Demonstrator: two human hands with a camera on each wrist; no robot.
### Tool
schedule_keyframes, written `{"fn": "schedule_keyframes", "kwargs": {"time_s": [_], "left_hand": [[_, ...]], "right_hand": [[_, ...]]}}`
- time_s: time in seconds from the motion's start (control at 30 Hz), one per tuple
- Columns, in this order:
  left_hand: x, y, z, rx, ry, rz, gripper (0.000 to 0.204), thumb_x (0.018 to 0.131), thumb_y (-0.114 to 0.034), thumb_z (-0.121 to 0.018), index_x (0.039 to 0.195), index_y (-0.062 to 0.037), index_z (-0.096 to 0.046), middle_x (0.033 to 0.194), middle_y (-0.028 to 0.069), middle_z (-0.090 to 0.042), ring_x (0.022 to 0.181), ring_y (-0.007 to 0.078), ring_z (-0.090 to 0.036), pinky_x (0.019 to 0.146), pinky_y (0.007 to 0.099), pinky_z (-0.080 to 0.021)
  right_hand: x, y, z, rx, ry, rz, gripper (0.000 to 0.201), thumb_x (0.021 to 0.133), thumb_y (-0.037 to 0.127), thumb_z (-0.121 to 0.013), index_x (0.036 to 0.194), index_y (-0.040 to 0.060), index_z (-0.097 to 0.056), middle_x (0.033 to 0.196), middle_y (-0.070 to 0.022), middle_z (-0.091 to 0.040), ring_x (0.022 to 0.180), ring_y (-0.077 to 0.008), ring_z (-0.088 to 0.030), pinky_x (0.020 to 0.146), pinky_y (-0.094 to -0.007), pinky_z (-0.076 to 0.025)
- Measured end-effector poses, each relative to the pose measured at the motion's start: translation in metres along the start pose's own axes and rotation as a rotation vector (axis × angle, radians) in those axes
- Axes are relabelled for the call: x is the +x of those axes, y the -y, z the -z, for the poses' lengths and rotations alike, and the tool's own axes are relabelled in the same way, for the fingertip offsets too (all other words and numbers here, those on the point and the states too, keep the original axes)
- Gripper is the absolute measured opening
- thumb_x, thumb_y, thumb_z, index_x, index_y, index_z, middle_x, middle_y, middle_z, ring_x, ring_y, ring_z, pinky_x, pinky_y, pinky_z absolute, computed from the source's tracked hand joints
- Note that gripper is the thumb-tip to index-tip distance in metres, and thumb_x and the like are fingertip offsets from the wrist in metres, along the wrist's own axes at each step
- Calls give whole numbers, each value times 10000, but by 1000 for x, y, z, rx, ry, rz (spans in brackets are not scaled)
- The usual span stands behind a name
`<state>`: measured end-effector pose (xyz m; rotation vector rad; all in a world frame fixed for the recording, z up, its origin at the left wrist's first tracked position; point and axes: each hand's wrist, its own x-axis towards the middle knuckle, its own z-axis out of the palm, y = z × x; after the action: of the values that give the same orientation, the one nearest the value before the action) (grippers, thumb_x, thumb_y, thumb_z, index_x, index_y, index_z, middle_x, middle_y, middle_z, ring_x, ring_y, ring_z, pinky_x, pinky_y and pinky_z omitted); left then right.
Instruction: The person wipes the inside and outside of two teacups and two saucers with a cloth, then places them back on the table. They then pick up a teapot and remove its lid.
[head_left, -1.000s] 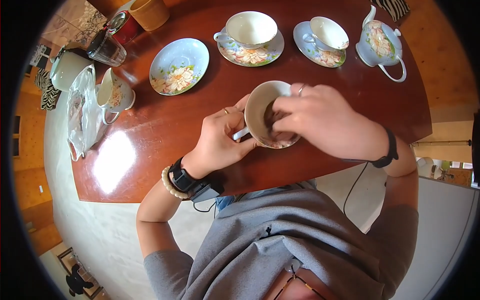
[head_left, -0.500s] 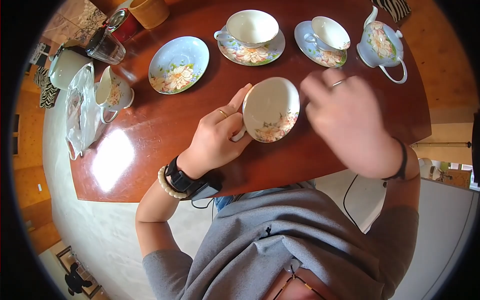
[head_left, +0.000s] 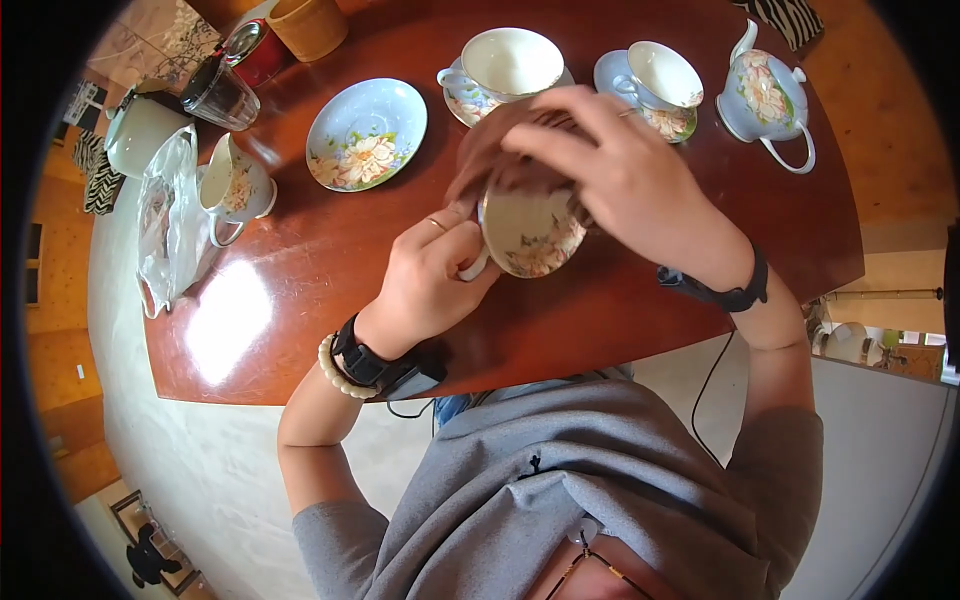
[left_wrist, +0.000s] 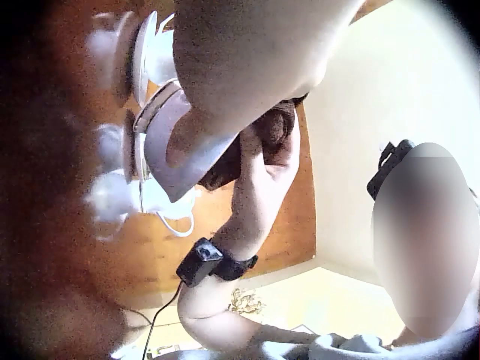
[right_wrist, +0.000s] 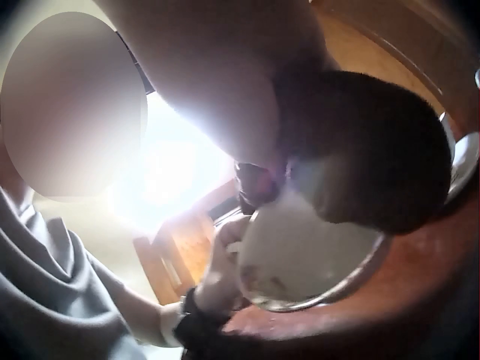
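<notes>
A white cup (head_left: 535,240) with painted flowers inside is tilted toward me, held up above the table. My left hand (head_left: 430,268) grips it by its handle side. My right hand (head_left: 640,180) lies across the cup's far rim and holds a brown cloth (right_wrist: 375,150), blurred in the head view. The cloth covers the upper part of the cup's mouth. In the left wrist view, the cup (left_wrist: 199,161) shows its pale outer wall, with the dark cloth (left_wrist: 277,127) bunched in the right hand's fingers.
A blue floral saucer (head_left: 366,135), a large cup (head_left: 512,60) on its saucer, a smaller cup (head_left: 665,75) on another and a teapot (head_left: 762,90) stand across the back. At left are a creamer jug (head_left: 238,188), a plastic bag (head_left: 172,215) and a dark-lidded glass (head_left: 222,100).
My right hand came out of the cup to its right side, then moved back left over the far rim with the brown cloth. The left hand keeps its grip on the cup.
</notes>
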<state>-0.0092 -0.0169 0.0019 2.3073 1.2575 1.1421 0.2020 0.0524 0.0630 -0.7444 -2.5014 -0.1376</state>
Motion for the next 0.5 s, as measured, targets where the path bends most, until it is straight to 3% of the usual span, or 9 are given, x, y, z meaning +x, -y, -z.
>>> {"fn": "schedule_keyframes", "kwargs": {"time_s": [0.07,0.1,0.17,0.27,0.33,0.37,0.47,0.5], "left_hand": [[6,2,5,-4,-79,-46,297,596,24,-761,593,-35,-470,836,183,-620,659,261,-608,564,324,-481],[11,4,5,-14,-124,-90,298,596,33,-765,593,-35,-474,749,134,-598,647,241,-604,562,315,-471],[14,7,6,-40,-138,-147,284,600,32,-771,600,-31,-493,680,95,-588,646,241,-606,562,307,-464],[8,9,6,-24,-1,-129,233,611,8,-760,640,-28,-531,767,132,-619,676,284,-619,579,323,-486],[-3,4,5,82,139,-46,198,620,0,-733,690,-31,-550,865,164,-633,694,292,-620,604,354,-514],[-4,6,-3,55,48,-179,178,638,-6,-722,731,-35,-573,820,124,-611,683,284,-608,621,369,-516],[-1,0,4,72,1,-176,184,629,4,-718,729,-32,-568,818,115,-607,682,272,-596,622,367,-515],[-1,2,5,85,-9,-192,197,617,25,-742,649,-20,-552,836,165,-641,685,259,-624,569,306,-488]], "right_hand": [[-9,-12,8,44,33,-169,445,714,-23,-573,1140,101,-602,1103,-83,-539,961,-278,-568,816,-364,-491],[-11,-15,14,220,108,-283,437,713,-27,-572,1133,93,-601,1098,-89,-541,963,-276,-568,819,-363,-488],[-12,-11,18,343,120,-317,419,713,-27,-571,1115,87,-604,1088,-92,-544,962,-274,-569,822,-361,-484],[-4,3,12,106,-7,-16,360,711,1,-581,1056,98,-611,1069,-69,-548,948,-271,-567,827,-354,-484],[0,8,9,129,13,104,486,626,-91,-557,1064,109,-621,1105,-86,-544,996,-287,-556,818,-365,-488],[4,19,6,-9,34,262,498,608,-85,-571,1056,126,-624,1094,-79,-549,976,-285,-556,818,-354,-483],[11,10,15,217,64,63,469,613,-69,-591,1043,114,-623,1080,-82,-548,972,-280,-559,833,-343,-486],[11,1,15,488,80,-153,474,621,-61,-602,1067,98,-617,1077,-88,-547,987,-265,-564,854,-329,-480]]}}
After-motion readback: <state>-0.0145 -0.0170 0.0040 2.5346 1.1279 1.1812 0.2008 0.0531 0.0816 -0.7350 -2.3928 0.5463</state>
